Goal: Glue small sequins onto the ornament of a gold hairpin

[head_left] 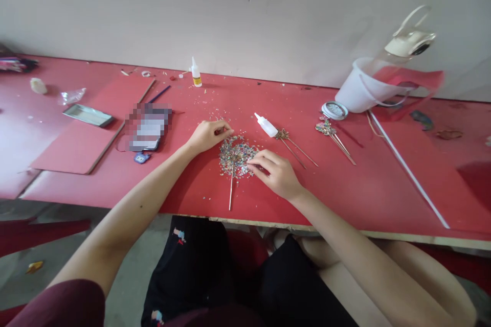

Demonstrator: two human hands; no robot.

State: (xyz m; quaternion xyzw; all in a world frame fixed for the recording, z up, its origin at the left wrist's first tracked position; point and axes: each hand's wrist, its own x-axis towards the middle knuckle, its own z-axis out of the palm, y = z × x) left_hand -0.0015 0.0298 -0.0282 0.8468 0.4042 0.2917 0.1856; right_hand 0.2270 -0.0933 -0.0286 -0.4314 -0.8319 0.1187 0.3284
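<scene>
A small heap of glittery sequin bits (237, 156) lies on the red table (345, 189). A thin stick (231, 191) pokes out from under the heap toward the table's front edge. My left hand (209, 135) rests at the heap's upper left edge, fingers curled and pinched at the bits. My right hand (274, 171) lies on the heap's right side, fingertips pressed together on the sequins. What each pinch holds is too small to see.
A white glue bottle (266, 125) lies right of the heap beside decorated sticks (293, 145) and more sticks (335, 138). A white bucket (362, 87), round tin (334, 110), long white rod (406, 168), upright glue bottle (196, 72), red board (95, 122) and metal tray (88, 115) surround.
</scene>
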